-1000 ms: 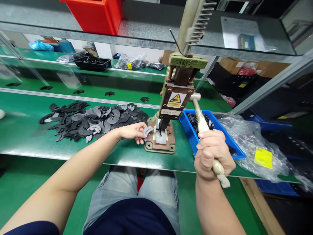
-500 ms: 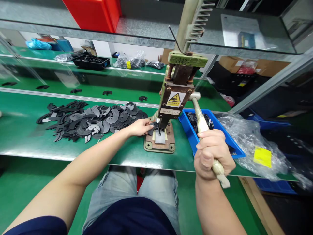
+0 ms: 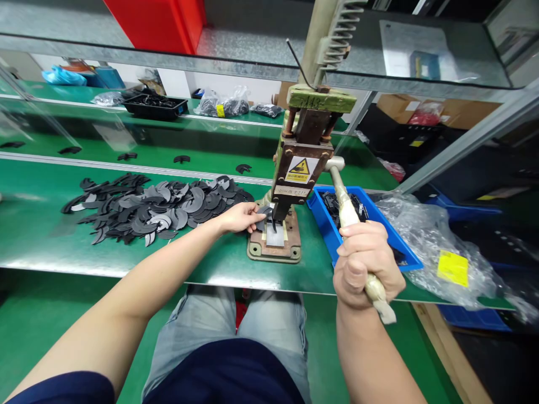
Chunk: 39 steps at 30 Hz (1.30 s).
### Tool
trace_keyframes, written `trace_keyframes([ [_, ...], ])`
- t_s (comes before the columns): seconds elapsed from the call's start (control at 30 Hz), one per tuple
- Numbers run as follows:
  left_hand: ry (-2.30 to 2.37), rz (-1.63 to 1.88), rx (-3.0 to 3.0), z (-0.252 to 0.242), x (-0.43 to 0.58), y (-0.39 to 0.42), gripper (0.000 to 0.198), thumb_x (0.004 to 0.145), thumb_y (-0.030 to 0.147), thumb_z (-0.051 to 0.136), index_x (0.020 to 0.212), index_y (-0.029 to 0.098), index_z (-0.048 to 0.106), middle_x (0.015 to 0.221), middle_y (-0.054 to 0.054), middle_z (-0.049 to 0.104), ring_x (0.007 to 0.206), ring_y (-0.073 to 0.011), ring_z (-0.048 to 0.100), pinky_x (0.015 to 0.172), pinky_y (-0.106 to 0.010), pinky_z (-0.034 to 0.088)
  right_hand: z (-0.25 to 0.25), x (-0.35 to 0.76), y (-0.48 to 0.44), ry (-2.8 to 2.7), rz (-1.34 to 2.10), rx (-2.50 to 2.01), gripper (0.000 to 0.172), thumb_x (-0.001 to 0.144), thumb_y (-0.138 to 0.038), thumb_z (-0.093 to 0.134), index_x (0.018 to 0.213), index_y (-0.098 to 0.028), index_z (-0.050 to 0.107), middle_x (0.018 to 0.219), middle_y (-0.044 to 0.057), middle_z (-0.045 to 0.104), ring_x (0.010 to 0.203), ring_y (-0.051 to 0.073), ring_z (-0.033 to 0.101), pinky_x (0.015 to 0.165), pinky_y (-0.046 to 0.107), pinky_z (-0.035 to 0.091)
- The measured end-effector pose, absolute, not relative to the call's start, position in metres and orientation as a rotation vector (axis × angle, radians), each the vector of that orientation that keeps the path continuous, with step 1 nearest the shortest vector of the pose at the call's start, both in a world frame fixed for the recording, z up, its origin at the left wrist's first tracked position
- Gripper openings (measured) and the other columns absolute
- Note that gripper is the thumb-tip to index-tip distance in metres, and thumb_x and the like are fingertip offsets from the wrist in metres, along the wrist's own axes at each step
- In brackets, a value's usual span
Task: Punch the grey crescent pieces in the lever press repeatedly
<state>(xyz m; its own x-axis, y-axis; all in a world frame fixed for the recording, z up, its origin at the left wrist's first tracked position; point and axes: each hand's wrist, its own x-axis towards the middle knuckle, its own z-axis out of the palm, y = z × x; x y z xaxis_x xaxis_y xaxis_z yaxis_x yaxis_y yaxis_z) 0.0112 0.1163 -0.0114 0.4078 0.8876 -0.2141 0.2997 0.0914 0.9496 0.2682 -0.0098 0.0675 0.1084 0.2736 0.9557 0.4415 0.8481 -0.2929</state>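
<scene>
A hand press (image 3: 301, 168) with a yellow warning label stands on the green bench. Between its ram and base, my left hand (image 3: 242, 217) pinches a curved dark grey piece (image 3: 263, 216) at the press's left side. The piece's far end is partly hidden beneath the ram. My right hand (image 3: 368, 261) is wrapped round the press lever (image 3: 347, 213), which slants down towards me. A metal plate (image 3: 275, 235) lies on the press base (image 3: 256, 249). Left of my left hand spreads a heap of similar curved pieces (image 3: 160, 207).
Right of the press sits a blue bin (image 3: 402, 255) with small black parts, beside a clear plastic bag (image 3: 425, 241). Several single pieces lie in a row beyond the bench's metal strip. A shelf with a red bin (image 3: 160, 22) crosses above; a black tray (image 3: 155, 106) stands farther back.
The curved piece in my left hand has tilted slightly, showing more of its grey face. My right hand stays on the lever, which has hardly moved. The whole view has shifted slightly.
</scene>
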Motion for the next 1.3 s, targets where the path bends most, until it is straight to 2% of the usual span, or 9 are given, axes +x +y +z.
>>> trace_keyframes([
  [0.27,1.109,0.590,1.459,-0.021,0.015,0.123,0.036,0.094,0.043,0.077,0.086,0.020,0.050,0.057,0.003,0.064,0.045,-0.0110,0.061,0.044,-0.020,0.045,0.066,0.269,-0.008,-1.476,-0.137,-0.585,0.041,0.095,-0.040,0.066,0.063,-0.021,0.049,0.062,-0.003,0.060,0.073,0.021,0.070,0.087,0.050,0.050],
  [0.47,1.078,0.570,1.417,-0.025,0.014,0.125,0.041,0.092,0.046,0.079,0.085,0.020,0.048,0.056,0.003,0.061,0.046,-0.0116,0.062,0.048,-0.021,0.052,0.064,0.269,-0.007,-1.476,-0.132,-0.573,0.043,0.096,-0.041,0.067,0.061,-0.021,0.050,0.061,-0.003,0.060,0.073,0.022,0.070,0.086,0.050,0.048],
  [0.67,1.176,0.534,1.385,-0.019,0.018,0.123,0.037,0.094,0.041,0.077,0.086,0.021,0.048,0.057,0.002,0.064,0.046,-0.0127,0.064,0.046,-0.021,0.051,0.066,0.269,-0.007,-1.462,-0.145,-0.587,0.045,0.095,-0.042,0.067,0.059,-0.021,0.049,0.059,-0.002,0.059,0.073,0.021,0.069,0.087,0.051,0.047],
  [1.0,1.243,0.341,1.181,0.005,0.026,0.123,0.027,0.094,0.034,0.077,0.090,0.019,0.055,0.052,0.004,0.058,0.041,-0.0098,0.058,0.045,-0.018,0.050,0.067,0.264,-0.006,-1.430,-0.138,-0.558,0.045,0.093,-0.037,0.068,0.056,-0.020,0.048,0.056,-0.003,0.057,0.069,0.020,0.069,0.086,0.051,0.048],
  [1.1,1.233,0.364,1.126,0.004,0.027,0.120,0.023,0.096,0.033,0.074,0.092,0.018,0.057,0.052,0.005,0.057,0.040,-0.0093,0.056,0.046,-0.019,0.051,0.096,0.258,-0.001,-1.374,-0.149,-0.524,0.046,0.093,-0.035,0.067,0.055,-0.021,0.046,0.056,-0.004,0.054,0.065,0.018,0.067,0.079,0.046,0.052],
  [1.2,1.209,0.442,1.119,0.000,0.028,0.115,0.026,0.094,0.035,0.077,0.092,0.018,0.057,0.055,0.005,0.059,0.042,-0.0093,0.057,0.048,-0.020,0.053,0.152,0.256,0.013,-1.356,-0.046,-0.481,0.031,0.095,-0.029,0.067,0.068,-0.022,0.054,0.062,-0.004,0.053,0.064,0.015,0.064,0.073,0.042,0.058],
  [1.3,1.149,0.543,1.115,-0.003,0.025,0.105,0.035,0.091,0.041,0.081,0.089,0.018,0.055,0.056,0.004,0.060,0.043,-0.0085,0.057,0.049,-0.020,0.054,0.208,0.264,0.028,-1.479,0.130,-0.561,0.013,0.100,-0.029,0.062,0.089,-0.021,0.063,0.077,-0.001,0.057,0.078,0.014,0.068,0.091,0.046,0.060],
])
